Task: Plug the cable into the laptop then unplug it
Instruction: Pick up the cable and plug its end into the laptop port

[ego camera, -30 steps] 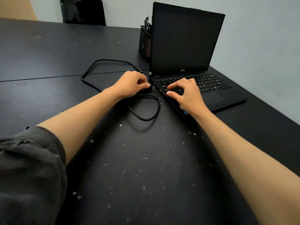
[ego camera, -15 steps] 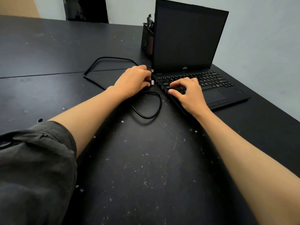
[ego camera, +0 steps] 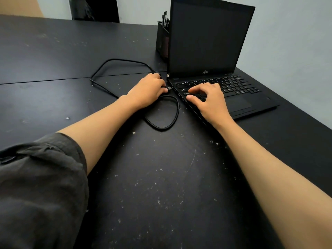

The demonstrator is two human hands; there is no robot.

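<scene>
Beside the laptop, at its left edge, the left hand pinches the cable by its stiff plug, metal tip just short of the port. Light and floppy, the cord loops behind. The right hand rests spread on the keyboard, bracing.
</scene>
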